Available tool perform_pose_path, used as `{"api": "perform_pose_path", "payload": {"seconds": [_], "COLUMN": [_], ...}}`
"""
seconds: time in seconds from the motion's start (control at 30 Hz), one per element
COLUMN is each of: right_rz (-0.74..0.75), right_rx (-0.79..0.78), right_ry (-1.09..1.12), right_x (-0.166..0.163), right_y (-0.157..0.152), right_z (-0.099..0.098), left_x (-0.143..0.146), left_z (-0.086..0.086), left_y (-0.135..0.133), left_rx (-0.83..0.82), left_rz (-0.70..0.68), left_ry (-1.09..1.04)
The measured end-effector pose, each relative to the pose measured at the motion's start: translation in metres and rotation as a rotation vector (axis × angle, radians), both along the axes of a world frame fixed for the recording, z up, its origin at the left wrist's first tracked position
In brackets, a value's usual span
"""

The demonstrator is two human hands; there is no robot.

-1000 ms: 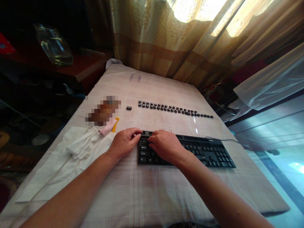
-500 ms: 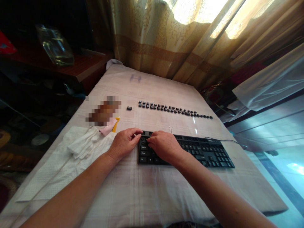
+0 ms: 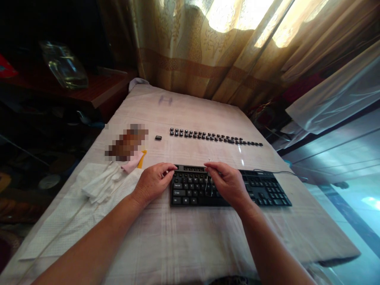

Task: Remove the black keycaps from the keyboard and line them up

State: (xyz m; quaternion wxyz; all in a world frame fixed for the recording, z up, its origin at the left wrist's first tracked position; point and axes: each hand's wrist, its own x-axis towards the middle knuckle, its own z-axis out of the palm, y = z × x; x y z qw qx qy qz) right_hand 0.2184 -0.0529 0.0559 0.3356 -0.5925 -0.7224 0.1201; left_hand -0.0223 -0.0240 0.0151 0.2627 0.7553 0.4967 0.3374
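A black keyboard (image 3: 196, 201) lies on the light cloth in front of me, most of its keys in place. My left hand (image 3: 156, 180) is at its upper left corner, with curled fingers and thumb gripping the edge there. Over the middle of the keyboard, my right hand (image 3: 228, 180) pinches a thin wire keycap puller (image 3: 207, 185). Its wire loops hang below the fingers, and fine tips stick up above them. Beyond the keyboard, several loose black keycaps (image 3: 199, 136) stand in two long rows. One larger keycap (image 3: 158, 137) sits apart to their left.
On the left are a white cloth (image 3: 101, 186), a pink cloth (image 3: 132, 163), a yellow strip (image 3: 143, 158) and a blurred-out patch. A glass jar (image 3: 67, 69) stands on a dark wooden desk (image 3: 97, 97). Curtains (image 3: 178, 59) hang behind; the keyboard cable (image 3: 274, 171) runs right.
My right hand has moved right, away from the keyboard's upper left keys, bringing the wire puller into sight. My left hand stays at the corner. The view has shifted slightly.
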Motion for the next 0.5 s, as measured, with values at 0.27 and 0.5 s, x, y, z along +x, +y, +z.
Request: {"api": "perform_pose_path", "payload": {"seconds": [0.27,0.5], "right_rz": [-0.212,-0.194], "right_rx": [0.125,0.157], "right_ry": [0.023,0.060], "right_x": [0.036,0.038], "right_y": [-0.002,-0.001], "right_z": [-0.027,-0.039], "left_x": [0.001,0.009], "left_z": [0.009,0.015], "left_y": [-0.010,-0.018], "left_rx": [0.386,0.600], "left_rz": [-0.289,-0.291], "left_ry": [0.216,0.499]}}
